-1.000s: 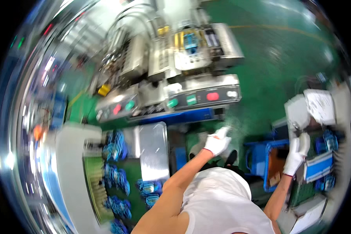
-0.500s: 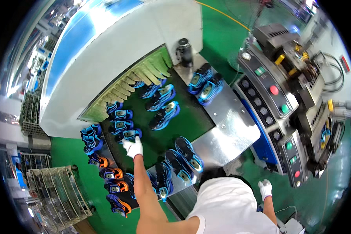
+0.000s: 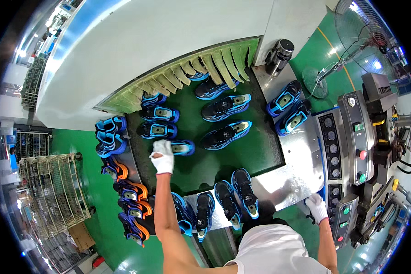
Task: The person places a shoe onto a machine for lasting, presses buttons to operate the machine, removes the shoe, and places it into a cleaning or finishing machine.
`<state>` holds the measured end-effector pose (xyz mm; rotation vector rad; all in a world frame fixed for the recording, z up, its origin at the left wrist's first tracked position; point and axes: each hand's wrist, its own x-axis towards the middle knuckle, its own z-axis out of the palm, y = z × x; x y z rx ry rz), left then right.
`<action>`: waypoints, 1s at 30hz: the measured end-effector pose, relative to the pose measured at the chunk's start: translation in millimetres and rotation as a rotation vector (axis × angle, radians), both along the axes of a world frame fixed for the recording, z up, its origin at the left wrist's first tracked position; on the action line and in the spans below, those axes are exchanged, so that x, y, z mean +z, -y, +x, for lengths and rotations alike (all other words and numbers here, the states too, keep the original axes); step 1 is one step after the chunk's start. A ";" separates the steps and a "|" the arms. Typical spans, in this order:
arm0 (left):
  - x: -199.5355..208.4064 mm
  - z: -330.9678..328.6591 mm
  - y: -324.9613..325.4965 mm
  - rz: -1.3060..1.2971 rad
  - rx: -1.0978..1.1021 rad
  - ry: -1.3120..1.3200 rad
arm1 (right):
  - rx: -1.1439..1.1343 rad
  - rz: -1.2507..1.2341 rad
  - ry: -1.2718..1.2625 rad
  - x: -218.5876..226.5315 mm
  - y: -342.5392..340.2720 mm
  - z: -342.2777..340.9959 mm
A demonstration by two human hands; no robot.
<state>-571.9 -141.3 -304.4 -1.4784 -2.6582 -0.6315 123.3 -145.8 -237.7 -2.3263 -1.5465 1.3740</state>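
Blue-black shoe (image 3: 183,148), partly under left hand (image 3: 164,160), right hand (image 3: 317,208) apart

No wording or number is legible: the small green plate (image 3: 358,127) on the control panel (image 3: 355,116) and the pale mark on one black-and-blue shoe (image 3: 223,108) are too small to read.

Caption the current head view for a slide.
Gloved left hand at a shoe on the green conveyor; gloved right hand near the machine.
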 end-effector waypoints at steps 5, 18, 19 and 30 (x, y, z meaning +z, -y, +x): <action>89.8 143.5 -25.2 0.271 -0.431 0.294 | 0.090 0.022 -0.548 85.8 -42.7 -158.9; 285.3 585.3 -69.5 0.041 -1.616 0.766 | -0.423 0.422 -0.326 148.4 58.6 42.1; 300.2 615.5 -67.5 0.126 -1.663 0.779 | -0.526 0.334 -0.348 153.8 82.6 70.9; 260.6 995.4 -32.7 -0.246 -1.746 0.955 | -1.648 1.044 -0.994 165.2 262.1 199.1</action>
